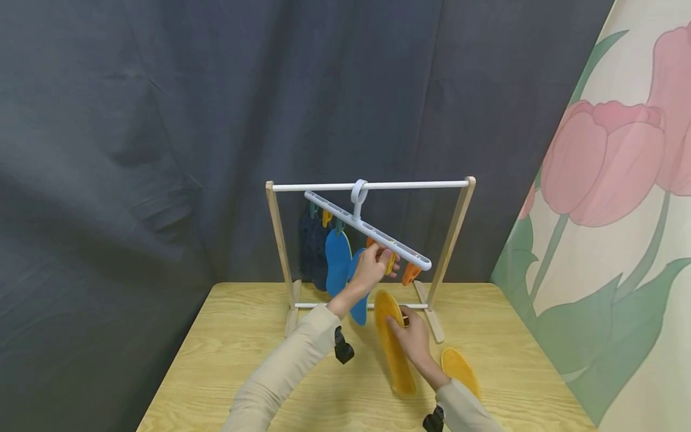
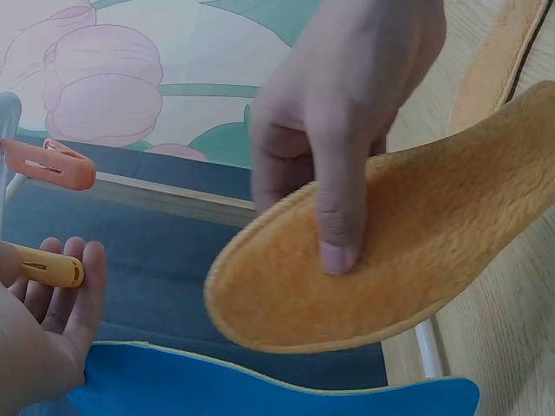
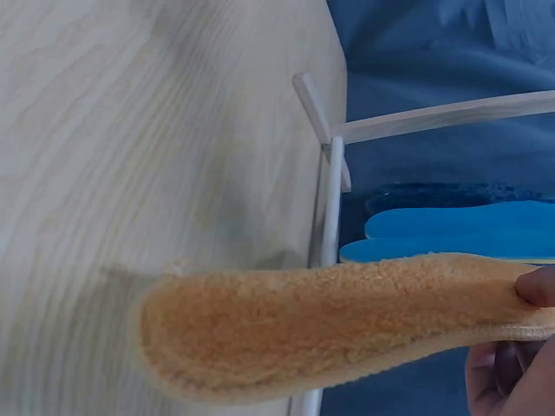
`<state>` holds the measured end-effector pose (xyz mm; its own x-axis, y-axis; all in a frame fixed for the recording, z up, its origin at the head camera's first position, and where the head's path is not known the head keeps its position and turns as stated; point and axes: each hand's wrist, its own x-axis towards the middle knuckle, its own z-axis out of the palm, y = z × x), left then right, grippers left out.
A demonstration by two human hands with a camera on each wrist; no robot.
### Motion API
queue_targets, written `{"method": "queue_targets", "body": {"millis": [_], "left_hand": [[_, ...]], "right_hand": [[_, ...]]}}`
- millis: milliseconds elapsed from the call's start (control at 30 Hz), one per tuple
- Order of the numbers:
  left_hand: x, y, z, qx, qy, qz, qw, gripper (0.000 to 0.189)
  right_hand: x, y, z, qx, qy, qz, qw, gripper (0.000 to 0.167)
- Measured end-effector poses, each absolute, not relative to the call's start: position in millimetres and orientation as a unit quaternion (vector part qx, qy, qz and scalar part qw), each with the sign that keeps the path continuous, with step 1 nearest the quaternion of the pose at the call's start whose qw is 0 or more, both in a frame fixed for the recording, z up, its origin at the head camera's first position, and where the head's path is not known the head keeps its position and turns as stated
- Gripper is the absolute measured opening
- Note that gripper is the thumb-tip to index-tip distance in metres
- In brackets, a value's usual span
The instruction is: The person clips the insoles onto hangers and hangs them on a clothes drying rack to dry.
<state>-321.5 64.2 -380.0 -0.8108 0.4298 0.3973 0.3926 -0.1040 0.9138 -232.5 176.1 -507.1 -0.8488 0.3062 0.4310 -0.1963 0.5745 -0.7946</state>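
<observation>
My left hand (image 1: pixel 370 271) is up at the right half of a white clip hanger (image 1: pixel 396 247) and pinches a yellow clothespin (image 2: pixel 54 267) between thumb and fingers. Lower down, my right hand (image 1: pixel 414 337) grips a fuzzy orange-yellow insole (image 1: pixel 390 342) near its upper end, thumb on the fleecy face. The insole hangs slanted below the left hand, apart from the yellow clothespin. An orange clothespin (image 1: pixel 411 274) dangles at the hanger's near end. Blue insoles (image 1: pixel 338 259) hang from the hanger, one of them partly hidden behind my left arm.
The hanger hooks over the white top bar (image 1: pixel 421 185) of a wooden-legged rack (image 1: pixel 453 231). Dark insoles (image 1: pixel 310 246) hang at its far left end. Another orange-yellow insole (image 1: pixel 461 371) lies on the wooden table (image 1: pixel 518 336), right of my right wrist. A dark curtain (image 1: pixel 216 138) stands behind.
</observation>
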Motion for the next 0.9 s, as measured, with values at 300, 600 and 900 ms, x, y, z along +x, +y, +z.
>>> {"method": "queue_targets", "body": {"millis": [300,600,900], "left_hand": [[-325,62,-381,0.314,0.705,0.636,-0.006,0.02],[-324,62,-379,0.31,0.71,0.632,0.004,0.019],[-322,62,-379,0.304,0.709,0.636,0.016,0.021]], "right_hand": [[-237,174,-494,-0.012,-0.824,0.474,0.311,0.022],[-237,171,-481,0.006,-0.805,0.475,0.356,0.021],[-238,167,-476,0.014,-0.803,0.464,0.373,0.02]]}}
